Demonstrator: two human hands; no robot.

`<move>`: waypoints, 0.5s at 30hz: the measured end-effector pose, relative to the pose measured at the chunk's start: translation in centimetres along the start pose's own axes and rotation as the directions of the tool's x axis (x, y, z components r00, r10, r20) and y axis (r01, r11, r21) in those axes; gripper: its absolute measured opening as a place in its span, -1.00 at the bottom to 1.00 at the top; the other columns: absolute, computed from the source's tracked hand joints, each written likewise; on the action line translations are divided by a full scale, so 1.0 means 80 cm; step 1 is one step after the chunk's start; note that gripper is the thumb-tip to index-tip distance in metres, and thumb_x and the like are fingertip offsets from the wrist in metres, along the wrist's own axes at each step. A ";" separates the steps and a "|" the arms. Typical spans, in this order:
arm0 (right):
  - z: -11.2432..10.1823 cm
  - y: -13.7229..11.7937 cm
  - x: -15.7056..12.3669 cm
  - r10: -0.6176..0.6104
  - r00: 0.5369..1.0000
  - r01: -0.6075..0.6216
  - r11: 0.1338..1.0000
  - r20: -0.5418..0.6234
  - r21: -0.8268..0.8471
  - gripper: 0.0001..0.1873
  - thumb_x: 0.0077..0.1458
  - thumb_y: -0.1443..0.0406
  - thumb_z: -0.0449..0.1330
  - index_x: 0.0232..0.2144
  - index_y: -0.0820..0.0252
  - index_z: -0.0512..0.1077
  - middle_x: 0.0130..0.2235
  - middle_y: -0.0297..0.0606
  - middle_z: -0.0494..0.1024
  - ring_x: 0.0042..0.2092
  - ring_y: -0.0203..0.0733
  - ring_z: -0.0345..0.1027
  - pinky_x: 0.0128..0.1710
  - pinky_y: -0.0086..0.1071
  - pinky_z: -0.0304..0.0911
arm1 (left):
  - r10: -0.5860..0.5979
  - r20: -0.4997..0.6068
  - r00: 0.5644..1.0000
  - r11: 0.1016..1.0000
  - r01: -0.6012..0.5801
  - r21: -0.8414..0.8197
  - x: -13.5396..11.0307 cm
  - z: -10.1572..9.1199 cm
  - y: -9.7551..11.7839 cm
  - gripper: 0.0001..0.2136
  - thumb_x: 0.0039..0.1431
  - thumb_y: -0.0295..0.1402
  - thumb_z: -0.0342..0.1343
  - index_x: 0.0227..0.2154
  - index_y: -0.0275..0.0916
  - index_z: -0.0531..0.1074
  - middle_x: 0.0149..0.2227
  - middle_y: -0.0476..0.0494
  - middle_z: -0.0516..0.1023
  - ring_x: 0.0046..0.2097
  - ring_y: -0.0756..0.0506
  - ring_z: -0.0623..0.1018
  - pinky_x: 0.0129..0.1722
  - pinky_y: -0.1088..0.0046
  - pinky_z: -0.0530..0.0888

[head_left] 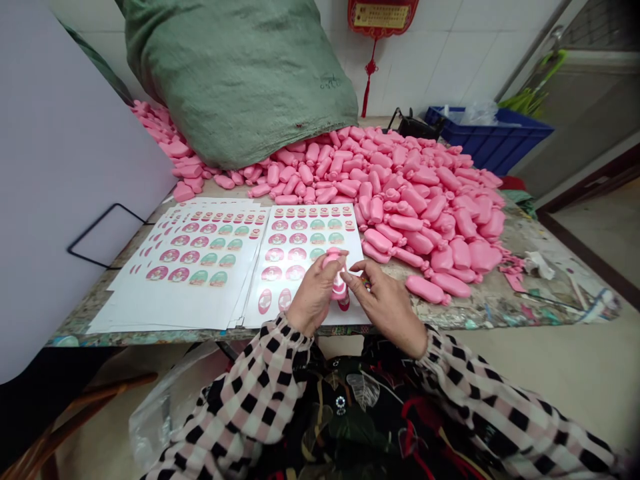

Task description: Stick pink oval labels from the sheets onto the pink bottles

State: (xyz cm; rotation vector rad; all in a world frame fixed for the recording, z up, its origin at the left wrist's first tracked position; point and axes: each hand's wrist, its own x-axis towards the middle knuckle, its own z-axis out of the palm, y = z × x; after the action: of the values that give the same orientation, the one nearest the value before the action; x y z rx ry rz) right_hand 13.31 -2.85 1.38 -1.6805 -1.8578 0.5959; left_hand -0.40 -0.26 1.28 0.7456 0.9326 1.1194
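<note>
My left hand (316, 293) is closed round a small pink plastic bottle (339, 275), held over the front edge of the sticker sheets. An oval pink-and-white sticker (340, 291) shows on the bottle's side facing me. From the right, my right hand (387, 303) meets the bottle with its thumb against the sticker and its index finger bent. Under my hands lies a sheet of stickers (309, 212) with rows of red, pink and green labels. Part of this sheet is hidden by my hands.
More sticker sheets (170, 310) are fanned out at the left. Many pink bottles (390, 180) are heaped across the table, by a large green sack (240, 73). A blue crate (500, 143) stands at the back right. A pale panel (75, 167) borders the left side.
</note>
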 end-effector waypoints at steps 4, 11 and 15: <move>0.000 0.008 0.000 0.087 0.994 -0.089 0.995 0.068 0.036 -0.54 0.08 -0.10 -0.04 -0.21 0.07 0.35 -0.53 -0.37 0.44 -0.49 -0.22 0.29 -0.53 -0.43 -0.01 | 0.021 -0.004 1.000 0.999 -0.021 -0.031 0.000 -0.008 0.015 -0.65 0.02 -0.25 0.12 -0.12 -0.26 0.34 -0.50 0.02 0.33 -0.48 0.04 0.40 -0.45 0.50 0.40; 0.020 0.005 0.004 0.104 0.992 -0.120 0.946 0.069 0.303 -0.49 -0.12 -0.07 0.18 -0.19 0.08 0.28 -0.45 -0.40 0.43 -0.46 -0.27 0.29 -0.48 -0.42 0.10 | -0.074 0.010 0.997 0.969 0.074 -0.238 -0.004 0.005 -0.001 -0.72 -0.01 -0.29 0.18 -0.22 -0.26 0.35 -0.38 0.01 0.34 -0.43 0.08 0.41 -0.49 0.59 0.34; 0.029 0.014 -0.002 0.100 0.988 -0.143 0.877 0.116 0.458 -0.48 -0.16 -0.01 0.25 -0.20 0.09 0.25 -0.47 -0.42 0.39 -0.47 -0.28 0.27 -0.47 -0.41 0.13 | -0.106 0.026 0.994 0.954 0.109 -0.278 -0.008 0.003 -0.010 -0.72 -0.05 -0.22 0.21 -0.36 -0.28 0.32 -0.50 0.06 0.30 -0.54 0.10 0.35 -0.56 0.59 0.31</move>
State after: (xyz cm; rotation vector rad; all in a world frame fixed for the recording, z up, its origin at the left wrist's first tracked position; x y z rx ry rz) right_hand 12.59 -2.77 -1.14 -1.4661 -1.5101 1.0909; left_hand 0.07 -1.13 0.84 0.4641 0.7752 1.1206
